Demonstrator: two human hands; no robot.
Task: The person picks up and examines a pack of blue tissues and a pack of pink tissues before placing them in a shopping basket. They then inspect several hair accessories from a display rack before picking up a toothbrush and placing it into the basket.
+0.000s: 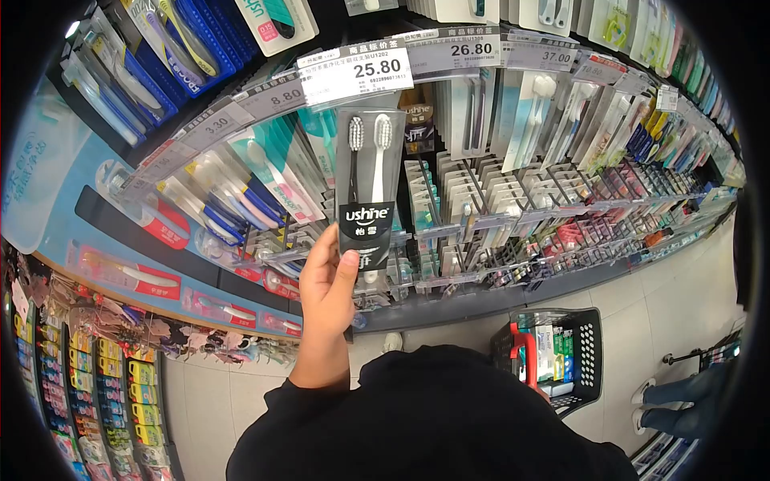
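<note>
My left hand (327, 280) is closed round the lower part of a twin toothbrush pack (365, 232), thumb on the front. The pack is upright and clear, with a black "ushine" label; one black and one white toothbrush show inside. It is held in front of the toothbrush shelf, just below a 25.80 price tag (377, 69). At my right side hangs a black shopping basket (591, 353) with a raised red handle (525, 357) and several boxed goods inside. Only a sliver of my right hand (545, 394) shows by that handle; my dark sleeve hides the rest.
Toothbrush packs fill the curved shelf (481, 212) ahead, under a strip of price tags. More blister packs (192, 40) hang at upper left. A rack of yellow packs (146, 401) stands at lower left. Another person's legs (682, 405) are at lower right on the tiled floor (634, 325).
</note>
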